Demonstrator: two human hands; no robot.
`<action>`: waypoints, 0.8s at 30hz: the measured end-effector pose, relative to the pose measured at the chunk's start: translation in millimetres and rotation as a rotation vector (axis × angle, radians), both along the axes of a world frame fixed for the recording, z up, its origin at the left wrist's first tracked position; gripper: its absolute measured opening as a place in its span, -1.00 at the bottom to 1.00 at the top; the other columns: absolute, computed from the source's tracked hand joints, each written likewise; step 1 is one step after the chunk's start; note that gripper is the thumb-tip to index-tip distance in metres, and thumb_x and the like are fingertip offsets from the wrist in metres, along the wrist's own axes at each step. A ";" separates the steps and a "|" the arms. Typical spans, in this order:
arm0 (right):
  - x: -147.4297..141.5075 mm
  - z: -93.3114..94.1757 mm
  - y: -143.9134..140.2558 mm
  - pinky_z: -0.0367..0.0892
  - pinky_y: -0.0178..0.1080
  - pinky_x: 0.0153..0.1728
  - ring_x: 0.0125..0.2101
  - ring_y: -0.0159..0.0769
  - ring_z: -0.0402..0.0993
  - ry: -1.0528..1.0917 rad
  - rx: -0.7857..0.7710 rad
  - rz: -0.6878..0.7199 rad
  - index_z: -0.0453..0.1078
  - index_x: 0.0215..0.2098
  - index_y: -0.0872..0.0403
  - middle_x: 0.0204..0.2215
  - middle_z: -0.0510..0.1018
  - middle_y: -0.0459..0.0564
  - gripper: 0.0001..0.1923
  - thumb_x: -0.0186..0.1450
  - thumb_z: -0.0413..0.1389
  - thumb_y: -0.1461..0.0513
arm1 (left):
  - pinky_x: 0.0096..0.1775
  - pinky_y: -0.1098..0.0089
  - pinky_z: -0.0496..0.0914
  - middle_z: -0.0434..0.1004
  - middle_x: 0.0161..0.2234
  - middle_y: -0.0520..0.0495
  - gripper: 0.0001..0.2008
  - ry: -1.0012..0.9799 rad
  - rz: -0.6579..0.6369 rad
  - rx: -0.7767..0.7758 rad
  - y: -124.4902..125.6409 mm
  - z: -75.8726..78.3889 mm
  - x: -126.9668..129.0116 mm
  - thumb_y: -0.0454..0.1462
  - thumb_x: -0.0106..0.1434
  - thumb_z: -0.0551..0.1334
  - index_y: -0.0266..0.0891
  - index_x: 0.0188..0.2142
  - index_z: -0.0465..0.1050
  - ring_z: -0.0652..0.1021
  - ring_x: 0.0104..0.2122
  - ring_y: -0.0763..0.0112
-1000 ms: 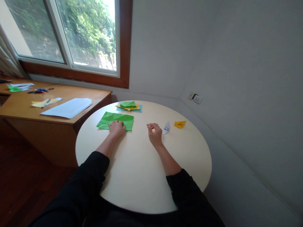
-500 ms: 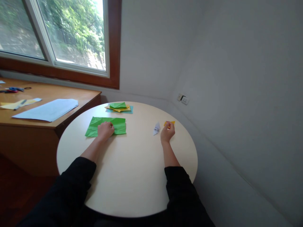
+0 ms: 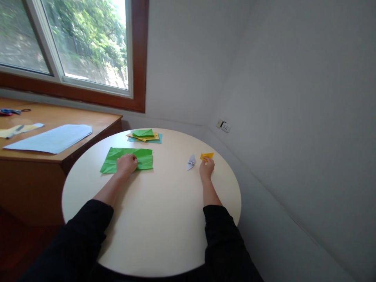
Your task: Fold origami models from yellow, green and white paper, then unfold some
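Over the last second the right hand [image 3: 206,166] has travelled from beside the white folded paper [image 3: 190,161] across to the yellow folded paper [image 3: 206,156] and now pinches its near edge; the work shifts to that piece, near the table's [image 3: 164,231] far right side; the left hand [image 3: 126,163] stays pressed flat, fingers curled, on the green sheet [image 3: 127,158]; no containers show, only a paper stack [image 3: 143,136] behind

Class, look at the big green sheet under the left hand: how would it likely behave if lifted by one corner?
The green sheet looks thin and creased, so it would probably droop. It lies flat, likely very light. The left hand pressing it suggests it slides easily on the smooth table.
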State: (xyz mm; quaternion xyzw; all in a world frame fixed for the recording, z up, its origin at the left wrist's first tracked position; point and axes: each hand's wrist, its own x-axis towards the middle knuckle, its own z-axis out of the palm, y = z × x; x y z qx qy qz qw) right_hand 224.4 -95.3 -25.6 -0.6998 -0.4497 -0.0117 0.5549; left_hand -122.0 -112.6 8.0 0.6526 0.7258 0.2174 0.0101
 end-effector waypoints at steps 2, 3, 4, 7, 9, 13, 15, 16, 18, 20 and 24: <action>0.4 0.7 0.0 0.12 -0.16 0.01 -0.05 -0.19 0.27 -0.054 -0.067 0.018 0.45 -0.26 0.15 -0.11 0.43 0.11 -0.66 0.11 -0.10 0.33 | -0.25 0.22 0.28 0.52 -0.19 -0.25 -0.64 -0.002 0.001 -0.002 -0.4 0.3 0.3 -0.25 0.10 -0.02 -0.26 -0.28 0.52 0.48 -0.21 0.05; 0.3 1.0 0.0 0.09 -0.13 0.03 0.00 -0.17 0.23 -0.090 -0.123 0.020 0.44 -0.22 0.12 -0.04 0.39 0.09 -0.65 0.12 -0.10 0.32 | -0.25 0.22 0.28 0.52 -0.19 -0.24 -0.64 -0.002 0.001 0.000 -0.7 0.4 0.4 -0.25 0.10 -0.02 -0.26 -0.28 0.52 0.48 -0.20 0.05; -0.1 1.2 0.1 0.07 -0.10 0.05 0.05 -0.15 0.17 -0.130 -0.191 0.018 0.44 -0.19 0.09 0.03 0.33 0.07 -0.64 0.13 -0.09 0.31 | -0.24 0.21 0.28 0.52 -0.20 -0.24 -0.64 -0.001 0.000 0.001 -1.0 0.4 0.5 -0.25 0.10 -0.03 -0.25 -0.28 0.52 0.48 -0.20 0.05; -2.0 1.6 1.3 -0.02 0.00 0.09 0.15 -0.13 0.01 -0.248 -0.398 0.024 0.41 -0.12 0.03 0.17 0.15 0.01 -0.62 0.16 -0.09 0.29 | -0.24 0.21 0.28 0.52 -0.21 -0.24 -0.64 -0.004 0.000 0.001 -1.3 -0.1 0.6 -0.26 0.10 -0.03 -0.26 -0.28 0.51 0.48 -0.21 0.05; -3.3 1.9 2.9 -0.05 0.03 0.10 0.18 -0.13 -0.06 -0.323 -0.498 0.041 0.41 -0.11 0.02 0.20 0.09 0.00 -0.63 0.17 -0.09 0.29 | -0.24 0.21 0.28 0.52 -0.20 -0.24 -0.64 -0.007 0.002 0.000 -1.1 -0.7 0.7 -0.25 0.10 -0.03 -0.26 -0.28 0.51 0.48 -0.21 0.05; -4.3 2.7 6.4 -0.08 0.05 0.10 0.21 -0.13 -0.12 -0.393 -0.574 0.059 0.40 -0.11 0.03 0.22 0.04 0.00 -0.64 0.18 -0.09 0.26 | -0.22 0.21 0.28 0.51 -0.19 -0.24 -0.64 -0.014 0.003 -0.012 -0.2 -1.4 1.3 -0.25 0.11 -0.03 -0.26 -0.27 0.51 0.48 -0.20 0.05; -4.0 3.0 7.8 -0.10 0.05 0.10 0.21 -0.11 -0.13 -0.401 -0.590 0.056 0.40 -0.11 0.05 0.22 0.03 0.02 -0.64 0.19 -0.10 0.25 | -0.22 0.22 0.28 0.51 -0.19 -0.23 -0.64 -0.015 0.003 -0.015 -0.1 -1.2 1.5 -0.25 0.11 -0.03 -0.26 -0.28 0.51 0.48 -0.19 0.06; -3.8 3.0 8.3 -0.10 0.05 0.10 0.20 -0.11 -0.12 -0.407 -0.598 0.055 0.40 -0.11 0.05 0.22 0.04 0.03 -0.64 0.20 -0.10 0.24 | -0.22 0.22 0.28 0.51 -0.19 -0.23 -0.64 -0.014 0.002 -0.016 -0.2 -1.0 1.6 -0.25 0.11 -0.03 -0.26 -0.28 0.51 0.48 -0.19 0.06; -3.2 3.0 9.0 -0.10 0.03 0.10 0.18 -0.11 -0.07 -0.416 -0.603 0.058 0.39 -0.09 0.07 0.19 0.09 0.06 -0.64 0.20 -0.11 0.24 | -0.22 0.23 0.28 0.51 -0.20 -0.23 -0.64 -0.014 0.002 -0.014 -0.7 -0.6 1.8 -0.25 0.11 -0.02 -0.26 -0.28 0.51 0.48 -0.20 0.07; -2.5 2.5 9.2 -0.08 0.01 0.09 0.15 -0.12 0.00 -0.425 -0.585 0.061 0.37 -0.07 0.08 0.16 0.16 0.08 -0.63 0.20 -0.10 0.24 | -0.22 0.24 0.28 0.52 -0.20 -0.23 -0.64 -0.017 0.004 -0.009 -1.4 -0.1 2.0 -0.25 0.10 -0.02 -0.26 -0.28 0.51 0.48 -0.20 0.07; -1.1 0.4 8.9 -0.04 0.02 0.05 0.07 -0.12 0.14 -0.434 -0.499 0.063 0.36 -0.06 0.09 0.06 0.30 0.11 -0.62 0.19 -0.10 0.29 | -0.22 0.25 0.28 0.52 -0.19 -0.23 -0.65 -0.023 0.003 0.006 -2.1 -0.1 1.9 -0.26 0.10 -0.01 -0.25 -0.27 0.52 0.48 -0.21 0.09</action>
